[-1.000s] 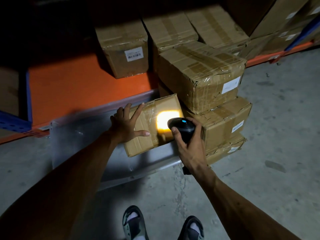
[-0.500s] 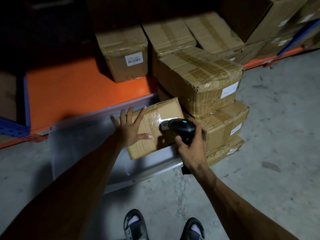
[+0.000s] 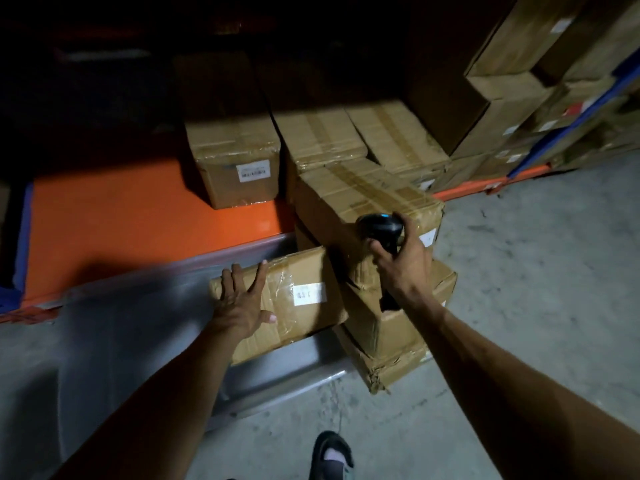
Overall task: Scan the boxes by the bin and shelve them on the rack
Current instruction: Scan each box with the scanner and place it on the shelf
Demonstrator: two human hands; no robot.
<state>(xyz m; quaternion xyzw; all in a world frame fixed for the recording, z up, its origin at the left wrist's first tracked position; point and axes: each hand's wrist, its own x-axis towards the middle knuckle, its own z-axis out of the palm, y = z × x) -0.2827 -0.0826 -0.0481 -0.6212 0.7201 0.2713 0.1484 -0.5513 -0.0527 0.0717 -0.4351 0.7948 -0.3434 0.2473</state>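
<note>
A taped cardboard box (image 3: 304, 313) with a white label (image 3: 309, 293) leans on the edge of a grey metal bin (image 3: 114, 327). My left hand (image 3: 244, 299) lies flat on its left end, fingers spread and straight. My right hand (image 3: 403, 261) grips a black handheld scanner (image 3: 381, 231), held up in front of the top box (image 3: 367, 202) of a stack of three on the floor. The scanner's light is off. The orange rack shelf (image 3: 138, 216) lies behind the bin.
Several boxes stand on the shelf, one labelled box (image 3: 235, 161) at the left of the row. More boxes (image 3: 519, 98) pile up at the right by a blue upright (image 3: 575, 112). Concrete floor (image 3: 536, 289) spreads right. My shoe (image 3: 330, 455) is below.
The scanner's yellow light on the label went out. My right hand lifted the scanner up and right, away from the leaning box. My left hand stays on the box.
</note>
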